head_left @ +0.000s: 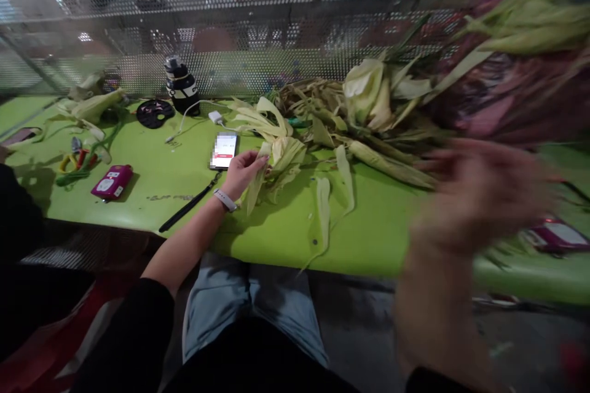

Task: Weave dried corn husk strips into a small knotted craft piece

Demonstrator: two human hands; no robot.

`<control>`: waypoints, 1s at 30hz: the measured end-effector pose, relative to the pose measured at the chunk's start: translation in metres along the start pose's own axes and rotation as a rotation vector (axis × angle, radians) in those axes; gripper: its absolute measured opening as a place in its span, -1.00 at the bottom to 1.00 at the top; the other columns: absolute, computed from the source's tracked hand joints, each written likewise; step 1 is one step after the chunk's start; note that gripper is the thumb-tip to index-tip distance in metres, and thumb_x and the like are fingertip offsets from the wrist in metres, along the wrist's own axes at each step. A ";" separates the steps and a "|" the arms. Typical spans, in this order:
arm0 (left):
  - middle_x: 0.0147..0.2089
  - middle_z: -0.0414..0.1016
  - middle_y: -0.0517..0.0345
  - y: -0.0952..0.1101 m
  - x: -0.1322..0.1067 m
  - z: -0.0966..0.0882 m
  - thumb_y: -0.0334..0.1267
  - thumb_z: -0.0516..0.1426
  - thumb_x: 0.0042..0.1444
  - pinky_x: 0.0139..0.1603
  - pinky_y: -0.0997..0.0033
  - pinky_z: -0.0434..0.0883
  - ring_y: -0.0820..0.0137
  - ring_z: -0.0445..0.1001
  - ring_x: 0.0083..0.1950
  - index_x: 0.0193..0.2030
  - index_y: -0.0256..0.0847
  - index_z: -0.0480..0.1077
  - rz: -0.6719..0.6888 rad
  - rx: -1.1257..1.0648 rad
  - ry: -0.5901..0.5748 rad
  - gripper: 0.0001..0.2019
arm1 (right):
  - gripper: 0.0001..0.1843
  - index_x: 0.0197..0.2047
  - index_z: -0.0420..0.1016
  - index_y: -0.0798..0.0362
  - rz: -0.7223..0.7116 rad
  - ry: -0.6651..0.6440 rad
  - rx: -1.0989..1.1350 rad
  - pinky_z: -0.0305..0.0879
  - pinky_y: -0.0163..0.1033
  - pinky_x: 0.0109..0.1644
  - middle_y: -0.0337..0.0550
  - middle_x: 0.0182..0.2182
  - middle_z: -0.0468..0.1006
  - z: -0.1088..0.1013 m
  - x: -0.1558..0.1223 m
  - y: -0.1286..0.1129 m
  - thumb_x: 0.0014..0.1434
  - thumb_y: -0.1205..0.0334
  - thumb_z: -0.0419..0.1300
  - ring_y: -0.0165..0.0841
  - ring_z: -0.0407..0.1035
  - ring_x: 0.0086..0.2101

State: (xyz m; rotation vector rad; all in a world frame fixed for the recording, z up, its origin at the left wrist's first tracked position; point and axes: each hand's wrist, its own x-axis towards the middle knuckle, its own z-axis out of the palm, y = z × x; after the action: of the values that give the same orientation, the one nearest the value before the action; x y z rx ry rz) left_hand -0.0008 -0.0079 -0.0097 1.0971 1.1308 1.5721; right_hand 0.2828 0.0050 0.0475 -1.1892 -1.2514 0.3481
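My left hand [243, 173], with a pale band on its wrist, is closed with thumb and fingers pinched on a pale green corn husk [256, 187]. A loose bunch of husk leaves [284, 153] lies against its fingertips. Out to the right, my right hand [483, 193] is raised above the table and smeared by motion, so its fingers and anything in them cannot be made out. Two single husk strips [323, 202] lie between the hands. Behind them, a long husk-wrapped piece [389, 163] rests at the front of a heap of husks [318, 101].
The green table [276, 239] backs onto a perforated metal screen [258, 31]. A phone [225, 150], black bottle [182, 86], eye mask [155, 113], pink device [112, 182] and cutting tool [77, 156] stand left. A pink bag [520, 86] and another device [557, 236] are right.
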 end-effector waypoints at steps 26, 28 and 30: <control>-0.30 0.64 0.12 0.013 0.000 -0.001 -0.16 0.37 -0.09 -0.21 0.43 0.40 0.46 0.48 -0.32 -0.24 -0.23 0.62 0.010 0.007 0.081 -0.74 | -0.56 -0.32 0.44 0.05 0.294 -1.175 0.537 0.24 -0.35 -0.51 -0.24 -0.47 0.51 0.081 -0.005 -0.027 -0.06 -0.11 0.41 -0.45 0.38 -0.51; -0.33 0.63 0.12 0.012 -0.001 -0.001 -0.16 0.39 -0.15 -0.19 0.41 0.41 0.43 0.50 -0.31 -0.28 -0.22 0.63 0.007 -0.026 0.067 -0.73 | -0.56 -0.32 0.46 0.05 0.272 -1.133 0.559 0.26 -0.36 -0.51 -0.24 -0.45 0.52 0.105 -0.013 -0.031 -0.10 -0.09 0.44 -0.44 0.41 -0.48; -0.38 0.62 0.14 0.010 0.000 -0.001 -0.18 0.42 -0.22 -0.18 0.40 0.42 0.41 0.52 -0.30 -0.33 -0.23 0.62 -0.012 -0.064 0.086 -0.72 | -0.54 -0.35 0.45 0.05 0.280 -1.054 0.546 0.21 -0.37 -0.55 -0.25 -0.45 0.50 0.129 -0.020 -0.026 -0.13 -0.13 0.44 -0.45 0.39 -0.50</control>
State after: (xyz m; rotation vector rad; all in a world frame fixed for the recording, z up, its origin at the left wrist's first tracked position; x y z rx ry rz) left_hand -0.0032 -0.0101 0.0001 0.9869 1.1334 1.6490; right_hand 0.1558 0.0430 0.0405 -0.6695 -1.6898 1.5606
